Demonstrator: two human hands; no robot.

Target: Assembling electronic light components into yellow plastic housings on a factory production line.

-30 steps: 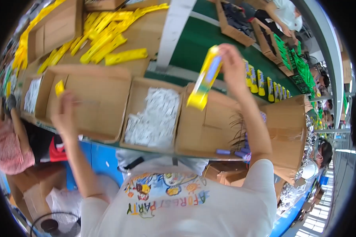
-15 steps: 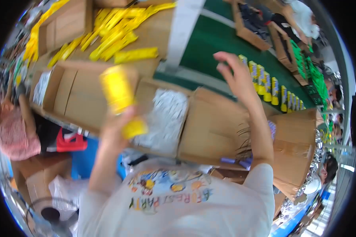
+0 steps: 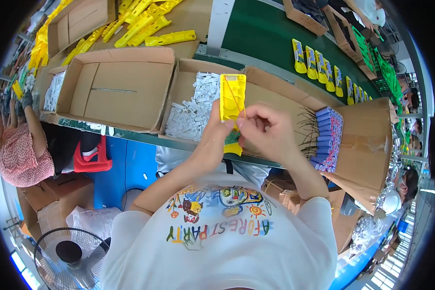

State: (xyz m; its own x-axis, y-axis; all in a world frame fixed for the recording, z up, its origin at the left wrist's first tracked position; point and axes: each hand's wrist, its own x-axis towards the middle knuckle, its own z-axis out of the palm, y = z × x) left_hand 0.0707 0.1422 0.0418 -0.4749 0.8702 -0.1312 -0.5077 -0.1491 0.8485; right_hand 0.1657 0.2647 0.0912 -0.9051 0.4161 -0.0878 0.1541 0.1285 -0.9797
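Note:
My left hand [image 3: 211, 139] holds a yellow plastic casing [image 3: 232, 102] upright in front of me, its ribbed hollow inside facing me. A thin reddish wire [image 3: 228, 86] runs across the casing. At the casing's right edge my right hand [image 3: 271, 131] is closed, thumb and forefinger pinching what looks like this wire. A green part shows in the casing's lower half, partly covered by my fingers. Behind the casing, a cardboard box holds many small white plastic pieces [image 3: 191, 112]. To the right, purple cylindrical cells [image 3: 327, 137] with dark wires are stacked in another cardboard box [image 3: 367, 145].
Left of the white pieces stands a wide cardboard tray [image 3: 125, 104]. Yellow casings [image 3: 145, 30] lie piled beyond it. Yellow units [image 3: 311, 64] stand in a row on the green belt [image 3: 256, 41]. A co-worker [image 3: 26, 152] sits at far left; a fan [image 3: 68, 252] stands lower left.
My left hand has brought the yellow casing rightward from over the left tray to the middle. My right hand has drawn back from near the belt, and its spread fingers have closed at the casing.

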